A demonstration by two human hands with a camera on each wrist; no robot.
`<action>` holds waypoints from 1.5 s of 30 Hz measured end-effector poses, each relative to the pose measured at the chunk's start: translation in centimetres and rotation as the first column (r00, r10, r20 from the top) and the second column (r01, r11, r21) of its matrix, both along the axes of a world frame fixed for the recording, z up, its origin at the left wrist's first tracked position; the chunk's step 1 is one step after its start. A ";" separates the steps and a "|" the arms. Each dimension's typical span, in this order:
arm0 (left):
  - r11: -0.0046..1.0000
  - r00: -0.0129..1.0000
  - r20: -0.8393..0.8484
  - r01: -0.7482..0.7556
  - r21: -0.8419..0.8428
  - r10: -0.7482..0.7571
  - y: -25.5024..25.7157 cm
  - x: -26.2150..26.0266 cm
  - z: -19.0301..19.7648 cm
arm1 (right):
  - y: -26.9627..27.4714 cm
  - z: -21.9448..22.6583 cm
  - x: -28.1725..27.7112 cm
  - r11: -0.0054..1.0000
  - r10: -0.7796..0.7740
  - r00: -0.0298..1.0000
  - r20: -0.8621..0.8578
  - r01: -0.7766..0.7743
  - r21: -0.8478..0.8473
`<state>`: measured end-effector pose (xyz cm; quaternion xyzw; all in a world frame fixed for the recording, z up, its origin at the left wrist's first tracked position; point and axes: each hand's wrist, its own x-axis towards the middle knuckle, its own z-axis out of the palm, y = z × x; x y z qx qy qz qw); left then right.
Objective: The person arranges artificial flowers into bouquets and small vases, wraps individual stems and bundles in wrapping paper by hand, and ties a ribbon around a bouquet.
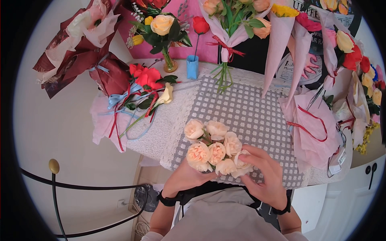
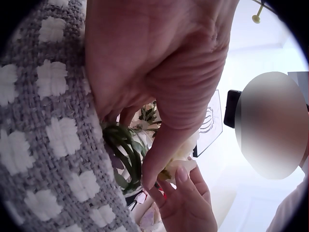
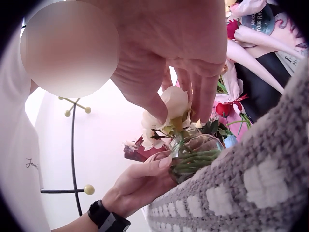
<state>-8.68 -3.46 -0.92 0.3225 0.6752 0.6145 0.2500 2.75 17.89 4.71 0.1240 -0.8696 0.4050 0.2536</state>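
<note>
A bunch of peach roses [image 1: 216,152] stands near the front edge of the table. In the right wrist view their green stems [image 3: 195,162] lie curled inside a small round glass vase [image 3: 205,142]. My left hand [image 1: 184,177] grips this vase from the left side, thumb toward me. At the bunch's right edge, my right hand [image 1: 265,172] holds a pale rose [image 3: 175,102] between thumb and fingers, just above the vase's rim. The left wrist view shows the stems [image 2: 123,150] close beside the left thumb; the vase is mostly hidden from above by the blooms.
A grey-and-white woven mat [image 1: 249,116] covers the table. Red flowers, a calla lily [image 1: 165,94] and ribbons lie at left. Wrapped bouquets [image 1: 96,48] and a small blue vase [image 1: 192,67] stand behind. Pink wrapping [image 1: 313,124] lies right; a black metal rack [image 1: 100,185] is lower left.
</note>
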 end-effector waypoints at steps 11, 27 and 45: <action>0.984 0.950 -0.284 -0.159 -0.083 0.129 1.1 1.5 1.4 | -0.2 0.0 0.1 0.999 -0.027 1.000 0.009 0.027 0.032; 0.899 0.811 -0.395 -0.419 0.125 0.432 2.0 0.7 3.8 | 0.6 -3.4 1.1 0.953 -0.194 0.962 0.190 0.231 -0.195; 0.696 0.479 -0.565 -0.669 0.260 0.672 0.8 -0.3 5.5 | 0.3 -4.0 1.0 0.963 -0.227 0.959 0.168 0.247 -0.106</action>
